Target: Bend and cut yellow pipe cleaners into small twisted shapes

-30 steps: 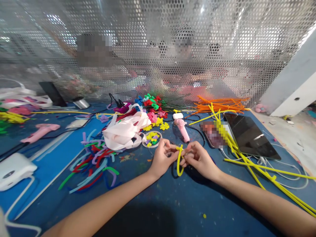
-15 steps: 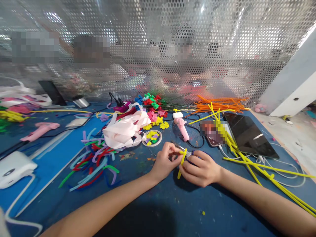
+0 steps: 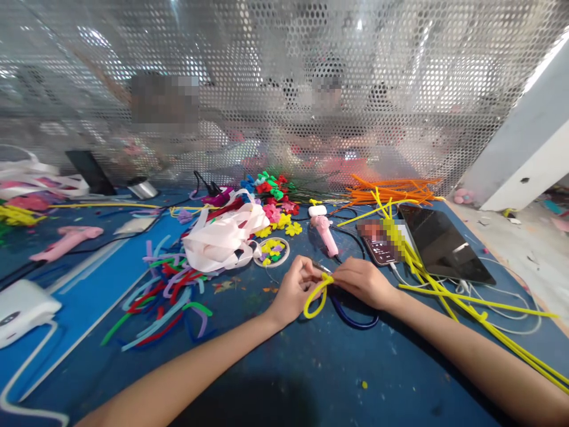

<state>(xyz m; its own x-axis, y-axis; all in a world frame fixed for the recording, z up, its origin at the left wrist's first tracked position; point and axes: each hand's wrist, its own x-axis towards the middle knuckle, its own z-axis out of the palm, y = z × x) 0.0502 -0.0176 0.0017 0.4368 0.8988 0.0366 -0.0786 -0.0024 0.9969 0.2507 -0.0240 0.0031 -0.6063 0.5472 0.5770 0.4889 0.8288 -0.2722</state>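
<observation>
A mesh screen (image 3: pixel 275 71) stood along the far edge of the worktop (image 3: pixel 249 367), the largest things in view. On the left a blue board (image 3: pixel 84 320) lay flat. To the right was a tablet (image 3: pixel 444 243), with the yellow stems (image 3: pixel 420 264) laid loosely just beside it, seemingly so that the right hand could reach them. The white ribbon (image 3: pixel 226 234) and a heap of cut stems (image 3: pixel 178 311) sat left of the middle, leaving the near middle for the hands.

The left hand (image 3: pixel 293 293) was nearly closed, thumb and fingers pinching a yellow loop (image 3: pixel 311 317) near its crossing, probably because a grip there kept the bend from springing apart. The right hand (image 3: pixel 364 281), palm down with its fingers bunched, met it at the same crossing, its tips apparently on the stem too. The loop hung below the fingertips, above the near middle of the worktop.

Scissors (image 3: pixel 355 325) lay partly under the right hand; whether it had hold of them I could not tell. A phone (image 3: pixel 380 252) lay farther right, under some stems. Beyond the hands were a pink glue gun (image 3: pixel 326 234) and a ring (image 3: pixel 288 252) around tiny flowers, seemingly gathered there so they would not scatter. Smallest was a yellow scrap (image 3: pixel 364 385), nearer the wearer.
</observation>
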